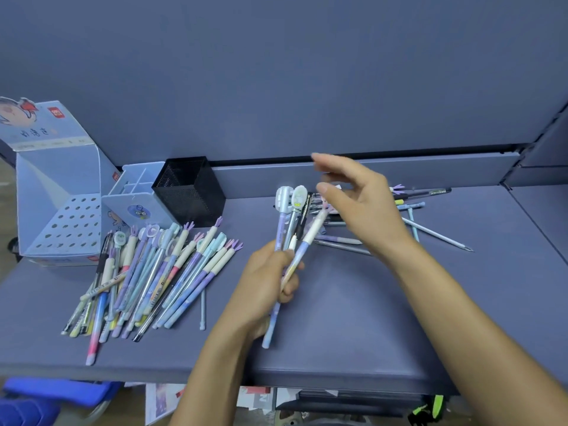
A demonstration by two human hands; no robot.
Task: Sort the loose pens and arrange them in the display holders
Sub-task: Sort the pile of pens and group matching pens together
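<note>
My left hand [270, 281] grips a bunch of pens [293, 229], their decorated caps pointing up and away from me. My right hand [359, 204] hovers blurred above a scattered heap of pens [430, 222] at the back right, fingers spread and holding nothing. A large pile of pastel pens [153, 272] lies on the shelf at the left. Behind that pile stand a perforated cardboard display holder [70, 222], a light blue divided pen cup [132, 198] and a black mesh pen cup [190, 192], which look empty.
The grey-blue shelf [368, 302] ends at a front edge near me, with a back panel rising behind it. Below the edge show a blue plastic crate [46, 398] and some papers [172, 401]. A side partition stands at the far right.
</note>
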